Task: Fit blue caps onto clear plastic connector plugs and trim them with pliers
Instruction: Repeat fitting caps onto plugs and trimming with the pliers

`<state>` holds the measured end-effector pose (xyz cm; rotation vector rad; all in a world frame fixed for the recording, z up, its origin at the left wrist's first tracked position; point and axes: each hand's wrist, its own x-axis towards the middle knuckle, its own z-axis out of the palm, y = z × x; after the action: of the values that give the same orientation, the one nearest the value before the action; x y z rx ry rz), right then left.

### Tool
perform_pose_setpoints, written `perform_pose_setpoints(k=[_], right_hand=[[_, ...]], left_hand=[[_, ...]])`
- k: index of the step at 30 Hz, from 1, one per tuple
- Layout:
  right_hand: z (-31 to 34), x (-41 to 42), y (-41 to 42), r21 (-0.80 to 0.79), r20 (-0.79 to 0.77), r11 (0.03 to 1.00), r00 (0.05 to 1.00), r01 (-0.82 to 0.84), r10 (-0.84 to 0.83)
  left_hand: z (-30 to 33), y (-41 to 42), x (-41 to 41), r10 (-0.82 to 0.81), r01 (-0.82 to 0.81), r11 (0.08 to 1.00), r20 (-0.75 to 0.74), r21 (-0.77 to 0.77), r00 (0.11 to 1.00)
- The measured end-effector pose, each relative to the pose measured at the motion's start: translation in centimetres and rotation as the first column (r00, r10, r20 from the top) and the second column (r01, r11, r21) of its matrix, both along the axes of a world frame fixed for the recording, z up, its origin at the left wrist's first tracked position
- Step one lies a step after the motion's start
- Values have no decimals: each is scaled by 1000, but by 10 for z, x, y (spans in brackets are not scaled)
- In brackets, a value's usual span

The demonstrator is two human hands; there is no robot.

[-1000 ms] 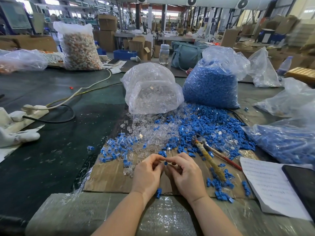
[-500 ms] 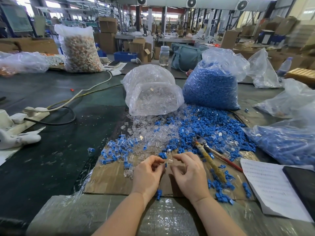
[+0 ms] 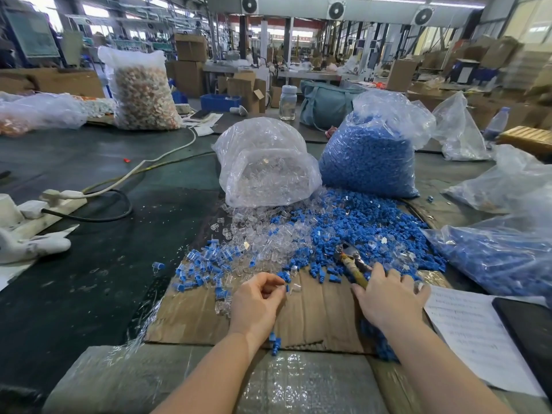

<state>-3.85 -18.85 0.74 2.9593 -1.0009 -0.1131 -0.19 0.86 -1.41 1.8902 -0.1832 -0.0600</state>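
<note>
Two hands work over the cardboard sheet (image 3: 313, 321), and the pliers (image 3: 351, 262) are the landmark that matters. They lie on the sheet's far right part, jaws pointing away and to the left into the heap of blue caps (image 3: 352, 225), handles running back toward the person and to the right. The right hand (image 3: 388, 297) lies over the near end of those handles, fingers curved down onto them; whether it has actually closed round them cannot be told. The left hand (image 3: 257, 303) is well to the left of the pliers, fingers curled, thumb and forefinger pinching a small capped plug (image 3: 292, 287) whose clear body points right, toward the pliers. Loose clear plugs (image 3: 263, 234) lie left of the pliers' jaws. My judgement: the trimming step is next, so the right hand, much the nearer, should lift the pliers along their long axis and bring the jaws leftward to the plug.
</note>
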Motion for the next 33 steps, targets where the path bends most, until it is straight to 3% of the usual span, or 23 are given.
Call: perform_pose_setpoints(k=[6,7,9,11,13,15,17,33], right_hand=[[24,4,5,-101,42,984,988,-144,149],[28,6,8,-73,66,981,981,-180,184],[38,10,16,169,197,958,960,-231,197],[47,12,24,526,271,809,953,-262,133],[55,11,33,776,223,587,971,-230,85],[60,8,40,888,170,420,982,-187,79],[62,6,46,924,137,346,986,-163,99],[68,6,63,933,103,315,967,-175,234]], left_hand=[[12,-1,5,11,-20,993,-77,-118,997],[15,-2,7,15,-26,990,-80,-141,997],[24,-4,12,27,-47,979,-100,-197,995],[33,-5,18,39,-88,952,-168,-294,985],[40,-6,24,49,-133,919,-227,-372,973],[45,-4,29,67,-174,893,-260,-415,963],[47,-2,33,90,-206,886,-282,-416,955],[50,-1,41,212,-345,866,-360,-362,909]])
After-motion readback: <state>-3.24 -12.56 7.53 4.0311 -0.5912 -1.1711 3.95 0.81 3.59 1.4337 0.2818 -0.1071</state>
